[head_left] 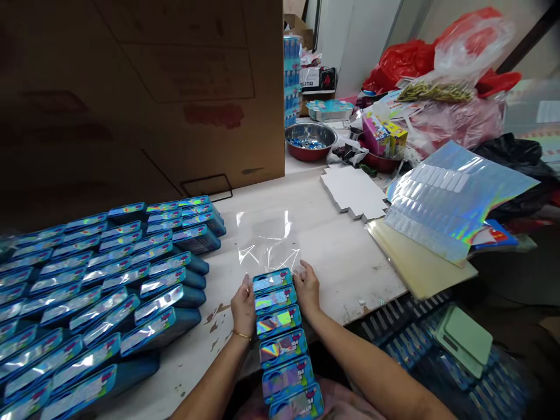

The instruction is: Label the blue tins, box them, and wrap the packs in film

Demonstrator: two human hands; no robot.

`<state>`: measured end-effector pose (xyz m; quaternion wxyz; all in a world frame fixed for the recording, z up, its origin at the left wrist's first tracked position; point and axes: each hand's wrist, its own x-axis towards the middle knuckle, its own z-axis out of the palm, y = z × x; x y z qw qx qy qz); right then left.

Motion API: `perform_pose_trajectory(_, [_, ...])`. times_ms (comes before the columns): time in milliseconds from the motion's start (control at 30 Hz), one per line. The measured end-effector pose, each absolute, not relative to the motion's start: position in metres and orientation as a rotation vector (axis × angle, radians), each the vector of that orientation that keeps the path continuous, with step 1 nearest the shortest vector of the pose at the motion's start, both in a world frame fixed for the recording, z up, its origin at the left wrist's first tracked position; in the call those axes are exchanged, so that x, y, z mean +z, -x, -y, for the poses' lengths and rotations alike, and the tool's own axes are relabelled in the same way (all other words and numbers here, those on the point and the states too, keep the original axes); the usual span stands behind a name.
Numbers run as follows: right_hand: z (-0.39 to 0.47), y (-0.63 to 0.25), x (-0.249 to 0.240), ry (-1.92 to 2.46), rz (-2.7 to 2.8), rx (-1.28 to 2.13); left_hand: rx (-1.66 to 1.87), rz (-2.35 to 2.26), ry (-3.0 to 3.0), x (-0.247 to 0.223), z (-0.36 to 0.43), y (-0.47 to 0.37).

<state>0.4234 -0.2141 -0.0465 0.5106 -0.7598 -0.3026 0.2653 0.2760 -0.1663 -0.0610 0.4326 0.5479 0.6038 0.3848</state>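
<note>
A column of several blue boxes with shiny labels runs from the table's front edge toward my body. A clear plastic sheet or bag lies on the white table just beyond the farthest box. My left hand is at the left side of the column's far end, fingers bent around the plastic's near corner. On the right side, my right hand has its thumb and fingers bent at the plastic's other near corner, beside the far boxes. The hands hide part of the plastic's edge.
Rows of blue boxes fill the left of the table, before a large cardboard carton. White cut card and holographic sheets lie right. Behind are a metal bowl and red bags. A green scale sits lower right.
</note>
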Motion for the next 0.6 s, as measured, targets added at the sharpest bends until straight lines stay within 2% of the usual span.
perform_pose_trajectory(133, [0.234,-0.431,-0.028,2.089,1.170,0.560,0.706,-1.549,-1.638,-0.040,0.179,-0.259])
perform_pose_trajectory(233, [0.238,-0.440,-0.014,2.330,1.506,0.374,0.541,-1.562,-1.964,-0.030,0.180,-0.256])
perform_pose_trajectory(367, [0.229,-0.447,-0.002,2.248,1.847,0.115,0.612,-1.567,-2.405,-0.021,0.172,-0.259])
perform_pose_trajectory(467, [0.217,-0.452,0.008,2.233,1.876,0.136,0.626,-1.498,-2.596,-0.012,0.164,-0.263])
perform_pose_trajectory(600, [0.207,-0.461,0.024,2.249,2.016,0.329,0.400,-1.436,-2.650,0.001,0.155,-0.264])
